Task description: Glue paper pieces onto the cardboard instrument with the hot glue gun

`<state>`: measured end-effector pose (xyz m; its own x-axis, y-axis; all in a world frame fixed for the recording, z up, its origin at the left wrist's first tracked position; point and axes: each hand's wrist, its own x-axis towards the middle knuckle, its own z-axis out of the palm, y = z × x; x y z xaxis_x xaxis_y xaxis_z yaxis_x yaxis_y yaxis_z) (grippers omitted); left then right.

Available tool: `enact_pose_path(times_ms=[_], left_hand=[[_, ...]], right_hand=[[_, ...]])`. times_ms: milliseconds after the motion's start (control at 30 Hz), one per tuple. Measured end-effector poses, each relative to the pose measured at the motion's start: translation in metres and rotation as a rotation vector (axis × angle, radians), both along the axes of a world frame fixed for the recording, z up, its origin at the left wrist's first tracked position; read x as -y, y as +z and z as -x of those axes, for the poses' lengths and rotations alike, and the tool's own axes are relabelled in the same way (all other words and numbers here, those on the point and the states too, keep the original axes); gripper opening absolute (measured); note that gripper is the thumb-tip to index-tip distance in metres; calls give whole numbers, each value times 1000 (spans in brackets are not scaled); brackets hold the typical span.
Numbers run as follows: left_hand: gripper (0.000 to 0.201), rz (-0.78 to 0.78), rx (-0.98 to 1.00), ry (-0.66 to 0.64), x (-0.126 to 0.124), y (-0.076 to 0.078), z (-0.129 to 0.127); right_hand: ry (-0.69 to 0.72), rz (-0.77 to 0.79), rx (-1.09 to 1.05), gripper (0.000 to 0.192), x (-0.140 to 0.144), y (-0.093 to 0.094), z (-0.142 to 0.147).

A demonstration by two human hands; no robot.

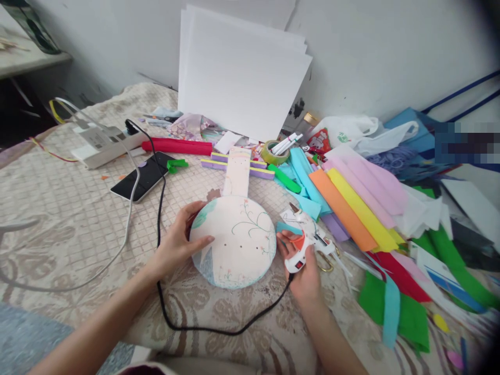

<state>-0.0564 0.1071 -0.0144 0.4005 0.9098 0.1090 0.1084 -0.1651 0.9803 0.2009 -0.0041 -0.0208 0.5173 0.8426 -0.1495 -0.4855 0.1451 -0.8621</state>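
My left hand (180, 238) grips the left edge of a round white disc (234, 224), its thumb on top and its fingers at the rim. Drawn plants and blue-green colouring decorate the disc, and small dark holes show near its middle. Just beyond it, a white decorated strip (236, 174) lies across two purple-and-yellow sticks (238, 165). To the right of the disc, my right hand (302, 268) is closed around the handle of a white glue gun (302, 245), its nozzle tilted away from me. A black cord (219, 331) runs from its handle.
A power strip (105, 143) and a phone (142, 177) lie at left, with a white cable (125, 239) nearby. Rolls of coloured crepe paper (344, 208), a tape roll (273, 152) and green paper (394, 312) crowd the right. White boards (242, 73) lean on the wall.
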Motion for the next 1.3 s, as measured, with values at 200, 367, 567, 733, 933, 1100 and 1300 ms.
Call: enact_pose_path(times_ms=[200, 367, 567, 733, 933, 1100, 1300], left_hand=[[52, 16, 7, 18, 1, -1, -1], [43, 37, 26, 6, 1, 4, -1], [41, 34, 28, -9, 1, 6, -2], [42, 40, 34, 1, 1, 6, -2], [66, -25, -59, -21, 0, 3, 2], [68, -59, -204, -21, 1, 3, 3], [38, -25, -65, 23, 1, 9, 0]], right_hand=[[1, 9, 10, 37, 0, 0, 0], [-8, 25, 12, 39, 0, 0, 0], [0, 2, -25, 36, 0, 0, 0], [-4, 25, 2, 37, 0, 0, 0], [3, 20, 6, 36, 0, -1, -1], [3, 46, 3, 38, 0, -1, 0], [-7, 51, -16, 38, 0, 0, 1]])
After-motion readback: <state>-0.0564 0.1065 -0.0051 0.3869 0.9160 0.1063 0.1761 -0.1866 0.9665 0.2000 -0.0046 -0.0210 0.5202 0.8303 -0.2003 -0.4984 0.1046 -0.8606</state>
